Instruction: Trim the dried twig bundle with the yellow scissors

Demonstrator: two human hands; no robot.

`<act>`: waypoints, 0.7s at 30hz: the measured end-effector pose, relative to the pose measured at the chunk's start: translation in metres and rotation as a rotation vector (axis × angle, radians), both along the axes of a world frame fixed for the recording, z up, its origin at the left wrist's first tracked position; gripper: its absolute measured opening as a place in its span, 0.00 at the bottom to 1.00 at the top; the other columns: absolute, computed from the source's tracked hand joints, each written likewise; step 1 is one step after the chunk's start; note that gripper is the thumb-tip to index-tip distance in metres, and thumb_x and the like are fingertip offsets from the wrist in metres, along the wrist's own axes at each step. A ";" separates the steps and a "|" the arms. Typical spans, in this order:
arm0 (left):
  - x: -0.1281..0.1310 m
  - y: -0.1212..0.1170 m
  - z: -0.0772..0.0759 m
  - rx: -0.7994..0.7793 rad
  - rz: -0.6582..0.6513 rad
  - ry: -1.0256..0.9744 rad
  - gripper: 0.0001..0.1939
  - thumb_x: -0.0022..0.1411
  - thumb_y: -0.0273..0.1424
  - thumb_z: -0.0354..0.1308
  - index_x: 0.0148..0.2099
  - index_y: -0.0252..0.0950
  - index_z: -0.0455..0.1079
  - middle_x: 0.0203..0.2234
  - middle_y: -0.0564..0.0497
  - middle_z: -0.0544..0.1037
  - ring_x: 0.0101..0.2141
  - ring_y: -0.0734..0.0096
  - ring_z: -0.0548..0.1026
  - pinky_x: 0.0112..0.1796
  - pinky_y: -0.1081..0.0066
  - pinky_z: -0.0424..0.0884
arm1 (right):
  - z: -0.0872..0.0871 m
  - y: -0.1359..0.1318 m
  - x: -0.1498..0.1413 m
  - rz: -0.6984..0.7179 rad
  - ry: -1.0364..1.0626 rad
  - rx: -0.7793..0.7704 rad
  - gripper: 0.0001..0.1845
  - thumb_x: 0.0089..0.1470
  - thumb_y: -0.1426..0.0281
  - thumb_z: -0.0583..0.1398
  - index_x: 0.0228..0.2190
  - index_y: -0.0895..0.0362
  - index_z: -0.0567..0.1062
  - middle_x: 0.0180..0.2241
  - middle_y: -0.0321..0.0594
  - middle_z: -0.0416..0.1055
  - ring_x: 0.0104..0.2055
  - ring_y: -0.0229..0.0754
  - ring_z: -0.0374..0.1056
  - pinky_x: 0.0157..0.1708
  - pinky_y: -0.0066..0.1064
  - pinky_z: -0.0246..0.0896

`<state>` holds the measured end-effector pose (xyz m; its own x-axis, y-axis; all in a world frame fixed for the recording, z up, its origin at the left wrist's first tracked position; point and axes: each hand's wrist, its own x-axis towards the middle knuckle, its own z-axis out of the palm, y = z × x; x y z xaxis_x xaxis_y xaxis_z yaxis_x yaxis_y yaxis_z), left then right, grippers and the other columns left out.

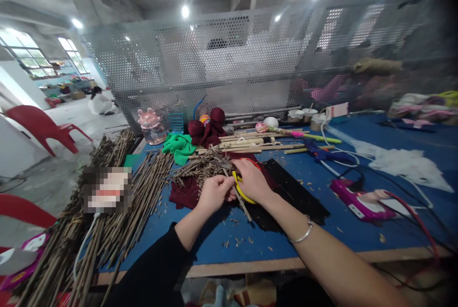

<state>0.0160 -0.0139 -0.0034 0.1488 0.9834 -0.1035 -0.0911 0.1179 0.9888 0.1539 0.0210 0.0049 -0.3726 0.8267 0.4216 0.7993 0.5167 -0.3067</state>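
Note:
My right hand (252, 180) is closed around pruning shears (240, 190) with a yellow handle; a bit of red-orange handle shows past the knuckles. The metal blades point to the upper left, over a pile of dry twig pieces (203, 166). Close beside it, my left hand (216, 192) has thumb and fingers pinched at a thin dry stick (245, 209), whose lower end sticks out below the shears. Its exact grip is partly hidden. Dark red cloth (184, 192) lies under the twigs, and a black sheet (291, 195) under and right of my right hand.
Long dry stalks (143, 202) lie bundled along the left, with a phone-like, blurred object on a white cable. Green cloth (179, 147), a pink jar (152, 125) and bamboo sticks line the back. A blue glue gun (329, 154) and purple power strip (361, 202) with cables sit right.

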 end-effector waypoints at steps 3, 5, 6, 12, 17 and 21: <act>-0.001 0.000 0.000 0.003 0.012 0.012 0.21 0.47 0.48 0.58 0.24 0.32 0.65 0.15 0.53 0.71 0.16 0.78 0.69 0.19 0.78 0.66 | 0.003 -0.001 0.002 -0.021 -0.041 -0.008 0.22 0.44 0.75 0.56 0.44 0.56 0.66 0.37 0.43 0.65 0.41 0.43 0.61 0.39 0.30 0.56; -0.001 0.000 0.001 0.001 0.024 0.027 0.21 0.47 0.48 0.58 0.24 0.32 0.65 0.15 0.53 0.71 0.16 0.78 0.69 0.19 0.78 0.65 | 0.005 -0.002 0.004 -0.031 -0.058 -0.018 0.21 0.45 0.74 0.56 0.44 0.55 0.66 0.37 0.41 0.67 0.40 0.43 0.62 0.38 0.29 0.56; -0.001 0.000 0.000 -0.001 0.029 0.036 0.21 0.47 0.48 0.58 0.24 0.32 0.65 0.15 0.53 0.71 0.16 0.78 0.69 0.19 0.78 0.65 | 0.005 -0.002 0.005 -0.036 -0.062 -0.023 0.20 0.46 0.73 0.56 0.44 0.54 0.67 0.37 0.41 0.68 0.39 0.42 0.63 0.37 0.28 0.56; -0.002 0.001 -0.001 -0.015 0.024 0.072 0.21 0.47 0.48 0.57 0.24 0.33 0.65 0.15 0.53 0.72 0.16 0.77 0.70 0.19 0.77 0.66 | 0.000 -0.001 0.006 -0.009 -0.018 -0.049 0.19 0.48 0.72 0.55 0.44 0.54 0.68 0.39 0.42 0.71 0.39 0.42 0.66 0.37 0.28 0.57; -0.003 0.002 0.001 -0.007 0.005 0.012 0.22 0.48 0.49 0.56 0.26 0.32 0.64 0.17 0.52 0.72 0.18 0.77 0.71 0.21 0.77 0.67 | -0.001 0.004 0.007 0.033 0.205 -0.184 0.18 0.46 0.73 0.55 0.42 0.56 0.69 0.31 0.39 0.72 0.30 0.38 0.67 0.31 0.26 0.59; -0.004 0.002 0.005 -0.038 -0.013 -0.103 0.22 0.48 0.49 0.56 0.32 0.32 0.65 0.19 0.52 0.73 0.20 0.77 0.71 0.22 0.77 0.68 | 0.005 0.006 0.014 0.084 0.365 -0.293 0.20 0.44 0.66 0.58 0.42 0.57 0.67 0.25 0.34 0.70 0.24 0.36 0.64 0.26 0.25 0.58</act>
